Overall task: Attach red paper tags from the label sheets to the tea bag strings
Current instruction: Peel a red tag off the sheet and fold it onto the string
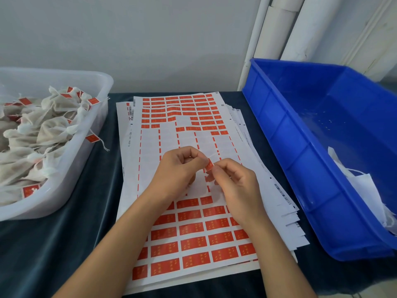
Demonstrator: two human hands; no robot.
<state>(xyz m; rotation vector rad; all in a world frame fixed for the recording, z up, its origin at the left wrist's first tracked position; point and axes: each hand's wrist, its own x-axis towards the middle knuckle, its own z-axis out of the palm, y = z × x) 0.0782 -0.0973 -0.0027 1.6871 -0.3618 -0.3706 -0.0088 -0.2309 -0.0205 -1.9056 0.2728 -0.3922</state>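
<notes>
Above the top label sheet (193, 211), the left hand (178, 171) and the right hand (234, 183) meet, and both pinch one small red tag (209, 164). A thin white string (211, 155) sticks out by the tag. Tea bags with tags (43, 130) fill the clear tub (90, 82) on the left. A blue bin (300, 130) sits on the right.

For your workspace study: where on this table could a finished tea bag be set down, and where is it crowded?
Free: dark cloth between clear tub and label sheets, and the blue bin's floor. Crowded: clear tub of tea bags; sheet middle, where both hands pinch a red tag.
</notes>
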